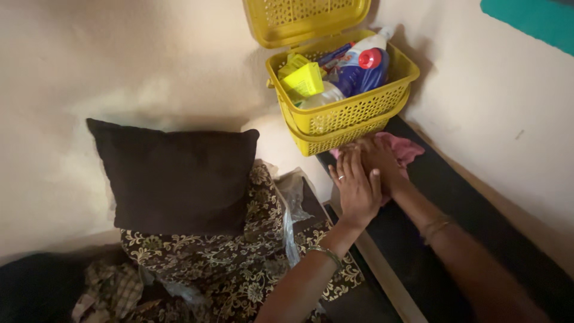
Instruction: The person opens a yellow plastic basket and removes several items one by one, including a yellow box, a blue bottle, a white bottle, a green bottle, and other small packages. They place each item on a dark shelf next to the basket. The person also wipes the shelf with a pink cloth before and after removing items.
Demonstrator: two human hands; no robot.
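Note:
My left hand (357,190) lies flat, fingers together, on top of my right hand (382,160). Both press down on a pink cloth (404,149) that lies on a black ledge (454,197) along the wall. The right hand's fingers are partly hidden under the left hand, so its grip on the cloth does not show. Just beyond the hands stands a yellow perforated basket (347,116) with its lid (305,18) open. In it are a blue bottle with a red cap (359,69) and a yellow container (305,81).
A dark cushion (176,176) leans against the cream wall at the left. Below it lies floral dark fabric (239,263) with a clear plastic bag (292,197) on it. A pale wooden strip (382,272) edges the ledge. A teal patch (532,21) marks the wall at upper right.

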